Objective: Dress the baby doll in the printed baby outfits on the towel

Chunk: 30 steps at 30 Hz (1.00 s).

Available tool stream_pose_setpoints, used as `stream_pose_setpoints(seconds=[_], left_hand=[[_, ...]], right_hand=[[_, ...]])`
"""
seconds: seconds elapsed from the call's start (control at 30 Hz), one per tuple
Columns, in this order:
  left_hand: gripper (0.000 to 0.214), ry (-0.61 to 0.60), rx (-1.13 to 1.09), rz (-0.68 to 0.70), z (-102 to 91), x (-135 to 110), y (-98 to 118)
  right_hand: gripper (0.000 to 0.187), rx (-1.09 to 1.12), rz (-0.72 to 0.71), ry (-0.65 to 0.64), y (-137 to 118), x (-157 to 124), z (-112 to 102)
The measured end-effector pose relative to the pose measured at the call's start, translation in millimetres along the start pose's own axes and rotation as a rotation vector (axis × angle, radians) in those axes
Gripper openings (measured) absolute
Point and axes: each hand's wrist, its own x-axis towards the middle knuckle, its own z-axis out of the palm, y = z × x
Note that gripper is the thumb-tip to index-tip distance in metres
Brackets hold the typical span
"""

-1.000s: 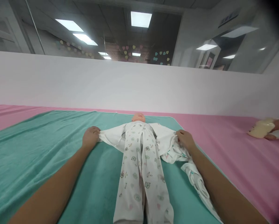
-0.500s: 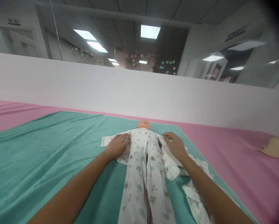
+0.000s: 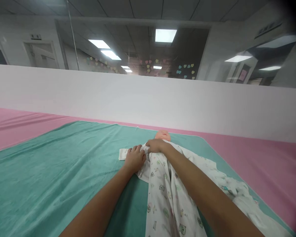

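Note:
A baby doll (image 3: pixel 162 135) lies on its back with its head away from me, dressed in white printed baby clothes. The printed pants (image 3: pixel 160 194) stretch toward me over its body. At the doll's left-side shoulder in the view, my left hand (image 3: pixel 135 159) has its fingers bent over the white baby shirt (image 3: pixel 143 172), whose sleeve sticks out to the left. My right hand (image 3: pixel 155 145) reaches across the doll's chest, fingers closed on the shirt cloth close to my left hand. The fingertips of both hands are partly hidden in the cloth.
More white baby clothes (image 3: pixel 239 191) lie rumpled to the right, partly behind my right forearm. Beneath is a green blanket (image 3: pixel 64 171) over a pink cover (image 3: pixel 261 158). A white low wall (image 3: pixel 138 98) with glass above it stands behind.
My right hand has moved left across the doll's chest, from its right side to beside my left hand. My left hand stays at the shirt. The view has turned slightly left.

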Motion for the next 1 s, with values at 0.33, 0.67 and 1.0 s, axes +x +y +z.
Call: stream_pose_setpoints(seconds=[0.33,0.67,1.0], left_hand=[[0.023,0.006,-0.03,-0.119,-0.2,-0.4,-1.9],[0.054,-0.061,-0.247,-0.404,-5.5,-0.8,-10.7],[0.057,-0.021,-0.5,-0.587,2.1,5.3,-31.2]], right_hand=[[0.044,-0.088,0.073,0.024,-14.1,-0.4,-2.7],[0.031,-0.064,0.162,0.1,37.2,-54.6,-47.5],[0.035,-0.023,0.082,0.174,10.9,-46.2,-9.7]])
